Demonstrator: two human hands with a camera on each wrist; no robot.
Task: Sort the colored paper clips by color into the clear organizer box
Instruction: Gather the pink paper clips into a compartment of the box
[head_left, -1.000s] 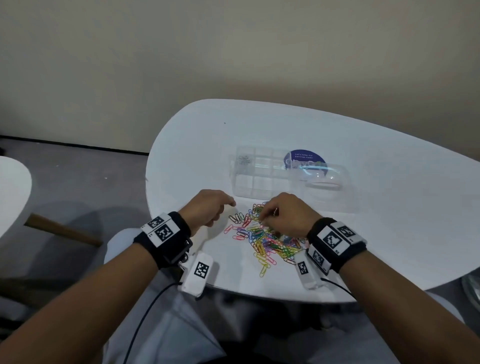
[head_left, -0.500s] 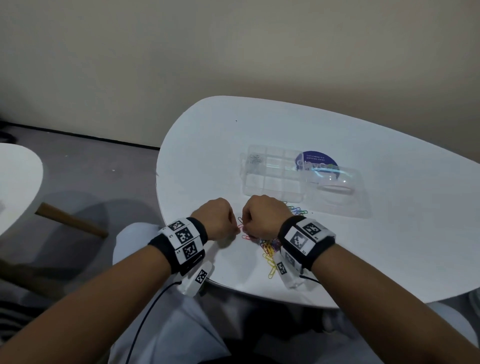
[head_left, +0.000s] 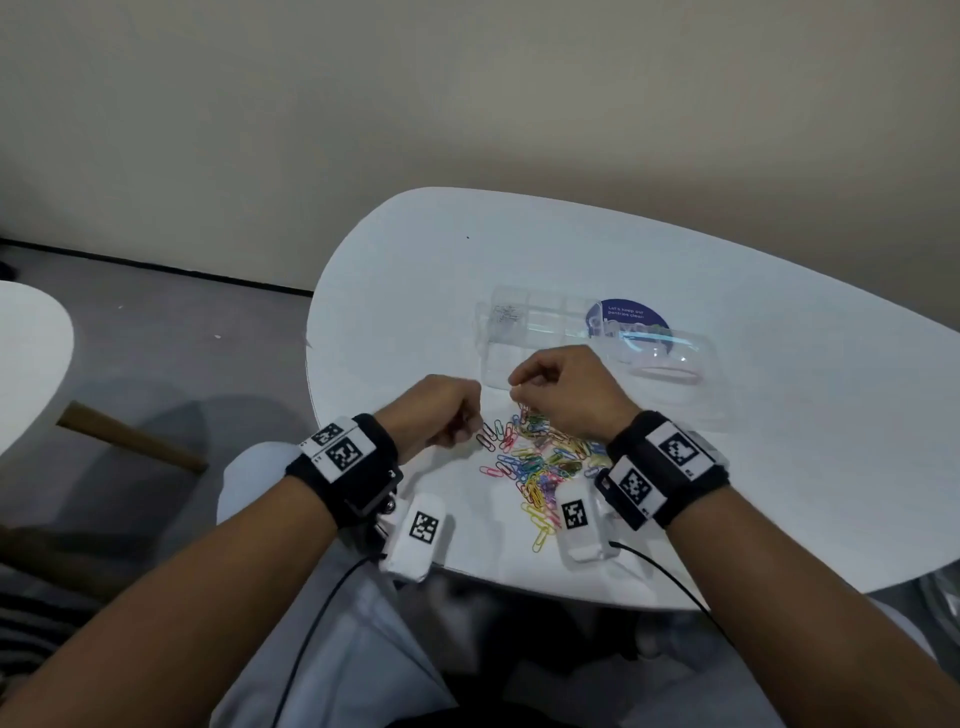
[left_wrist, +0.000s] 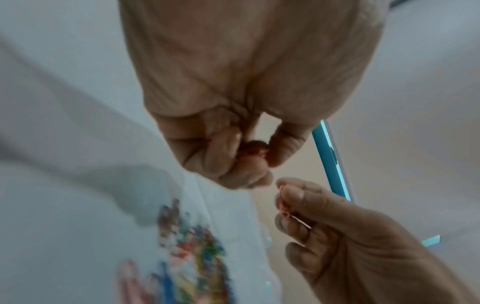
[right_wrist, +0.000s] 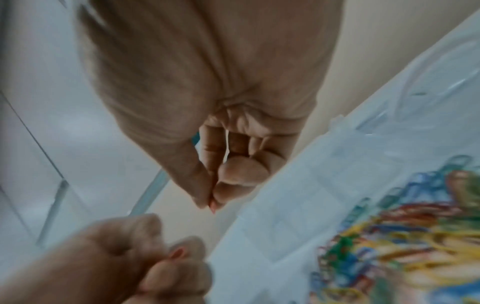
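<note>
The right hand (head_left: 566, 395) pinches a pink paper clip (left_wrist: 285, 214) between thumb and forefinger. The left hand (head_left: 441, 410) is curled, seemingly around reddish clips (left_wrist: 255, 149). The pile of clips (head_left: 540, 462) lies just near them; beyond it, the clear organizer box (head_left: 524, 332) stands with mostly bare compartments.

Head high; wrists close, hands shared

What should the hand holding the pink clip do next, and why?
Probably carry it forward to one compartment of the clear organizer box. The right hand pinches a pink paper clip just above the pile of clips, and the box lies open right behind it. The left hand grips reddish clips too.
</note>
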